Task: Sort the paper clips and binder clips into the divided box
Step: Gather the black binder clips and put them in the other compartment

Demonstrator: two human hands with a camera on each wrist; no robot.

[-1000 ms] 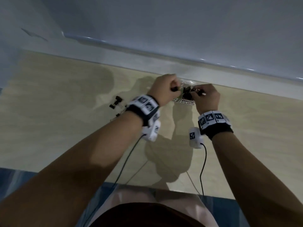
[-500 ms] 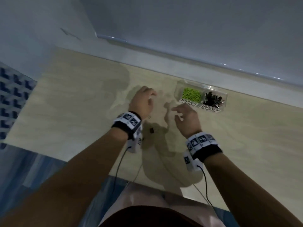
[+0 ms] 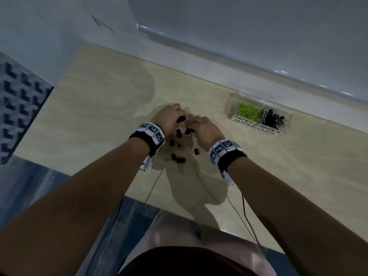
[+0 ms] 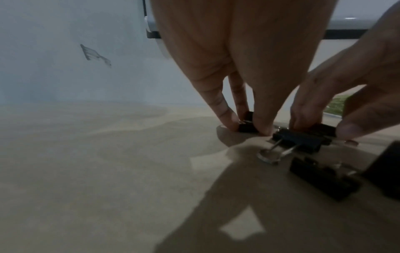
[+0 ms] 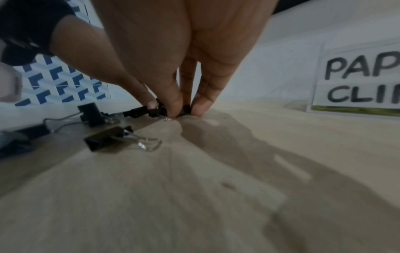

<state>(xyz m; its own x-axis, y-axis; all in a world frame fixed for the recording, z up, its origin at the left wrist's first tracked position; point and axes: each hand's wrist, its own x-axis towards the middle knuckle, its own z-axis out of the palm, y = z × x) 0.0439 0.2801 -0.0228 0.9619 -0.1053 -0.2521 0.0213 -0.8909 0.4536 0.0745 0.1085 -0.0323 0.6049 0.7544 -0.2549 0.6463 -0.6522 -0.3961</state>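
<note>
Several black binder clips (image 3: pixel 177 154) lie scattered on the beige table between my wrists. My left hand (image 3: pixel 171 118) pinches one black binder clip (image 4: pixel 246 125) against the table with thumb and fingertips. Right beside it, my right hand (image 3: pixel 201 126) pinches another black binder clip (image 5: pixel 171 111) at the table surface. The clear divided box (image 3: pixel 258 114) stands to the far right; green paper clips (image 3: pixel 247 111) fill its left compartment and black binder clips (image 3: pixel 272 119) its right. More loose clips (image 5: pixel 112 138) lie near my right hand.
White labels on the box front (image 3: pixel 256 125) read PAPER CLIPS and BINDER CLIPS. A grey wall ledge (image 3: pixel 239 62) runs behind the table. A blue patterned surface (image 3: pixel 20 108) lies off the table's left edge. Sensor cables (image 3: pixel 244 208) trail over the near edge.
Both hands have left the box and moved back left to the loose clips. Half a second ago they hovered apart; now they are together, each pinching a clip on the table.
</note>
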